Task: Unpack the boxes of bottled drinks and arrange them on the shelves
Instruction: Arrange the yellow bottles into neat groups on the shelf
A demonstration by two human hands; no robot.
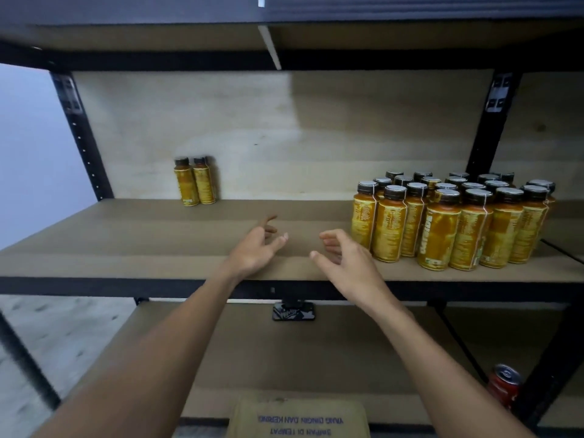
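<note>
Two yellow-labelled bottles (195, 181) with dark caps stand side by side at the back left of the middle shelf (142, 241). A dense cluster of several matching bottles (452, 221) stands at the shelf's right end. My left hand (257, 248) and my right hand (346, 257) hover over the shelf's front middle, palms facing each other, fingers loosely spread, holding nothing. The right hand is just left of the bottle cluster. A cardboard box (300, 418) with blue print shows at the bottom edge.
A red can (504, 385) stands on the lower shelf at the right. A dark phone-like object (294, 311) lies on the lower shelf under the middle shelf's edge. Black metal posts (82, 137) frame the shelf; another board sits overhead.
</note>
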